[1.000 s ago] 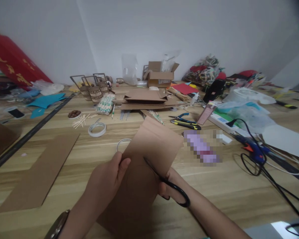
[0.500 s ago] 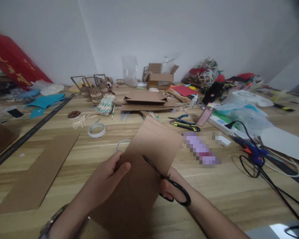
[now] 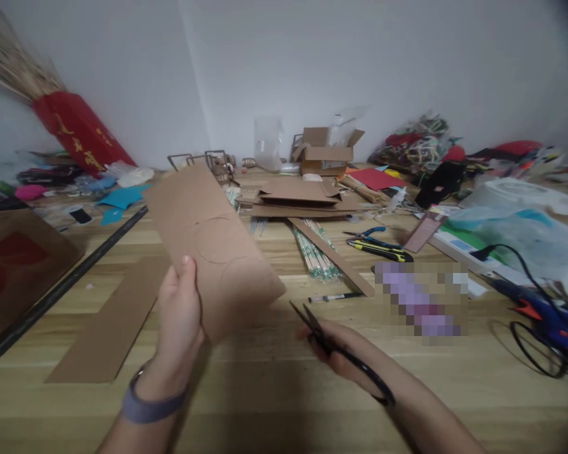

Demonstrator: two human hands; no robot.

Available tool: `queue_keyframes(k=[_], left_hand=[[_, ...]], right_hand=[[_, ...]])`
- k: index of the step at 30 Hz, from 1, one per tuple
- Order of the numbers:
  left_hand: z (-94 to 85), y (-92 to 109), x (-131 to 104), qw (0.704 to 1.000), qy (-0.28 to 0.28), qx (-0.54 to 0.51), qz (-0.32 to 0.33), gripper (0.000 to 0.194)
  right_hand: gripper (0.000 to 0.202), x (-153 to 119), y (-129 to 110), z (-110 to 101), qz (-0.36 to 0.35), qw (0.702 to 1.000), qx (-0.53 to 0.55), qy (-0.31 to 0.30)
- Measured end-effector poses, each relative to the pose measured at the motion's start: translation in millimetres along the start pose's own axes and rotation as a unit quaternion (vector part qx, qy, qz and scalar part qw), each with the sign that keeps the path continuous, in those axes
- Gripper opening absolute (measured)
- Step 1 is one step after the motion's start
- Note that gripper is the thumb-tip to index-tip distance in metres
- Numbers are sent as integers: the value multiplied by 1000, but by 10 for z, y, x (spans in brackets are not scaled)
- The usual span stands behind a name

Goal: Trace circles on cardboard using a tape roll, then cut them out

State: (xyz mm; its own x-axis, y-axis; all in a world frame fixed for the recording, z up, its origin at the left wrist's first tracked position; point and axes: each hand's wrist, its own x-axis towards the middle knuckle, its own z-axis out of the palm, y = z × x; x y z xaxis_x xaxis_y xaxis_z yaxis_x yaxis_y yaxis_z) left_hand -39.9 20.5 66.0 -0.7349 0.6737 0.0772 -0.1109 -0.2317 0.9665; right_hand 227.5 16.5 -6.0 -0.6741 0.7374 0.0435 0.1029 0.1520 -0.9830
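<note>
pale wall [image 3: 360,50] behind, cluttered table [image 3: 246,397] below — your left hand [image 3: 180,309] grips the card [image 3: 250,284] by its lower left edge, tilted up over the table, and your right hand [image 3: 349,334] holds the scissors [image 3: 313,325], blades parted, near the card's right corner. a cut could wander off the drawn circle [image 3: 221,241] if the card bends or twists — and a slipping blade could nick your left hand
</note>
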Motion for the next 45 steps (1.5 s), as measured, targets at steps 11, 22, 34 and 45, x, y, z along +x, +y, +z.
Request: queue_keyframes(k=[11, 22, 34, 45], left_hand=[[171, -114, -327, 998, 3, -7, -67, 38], [135, -288, -326, 998, 13, -53, -30, 35], [106, -366, -398, 999, -19, -28, -38, 42], [51, -409, -395, 996, -33, 76, -19, 49]], right_hand=[[44, 246, -502, 300, 111, 991, -69, -14], [65, 317, -470, 385, 108, 991, -42, -60], [82, 282, -284, 486, 125, 992, -3, -3], [74, 242, -135, 461, 83, 996, -22, -8]])
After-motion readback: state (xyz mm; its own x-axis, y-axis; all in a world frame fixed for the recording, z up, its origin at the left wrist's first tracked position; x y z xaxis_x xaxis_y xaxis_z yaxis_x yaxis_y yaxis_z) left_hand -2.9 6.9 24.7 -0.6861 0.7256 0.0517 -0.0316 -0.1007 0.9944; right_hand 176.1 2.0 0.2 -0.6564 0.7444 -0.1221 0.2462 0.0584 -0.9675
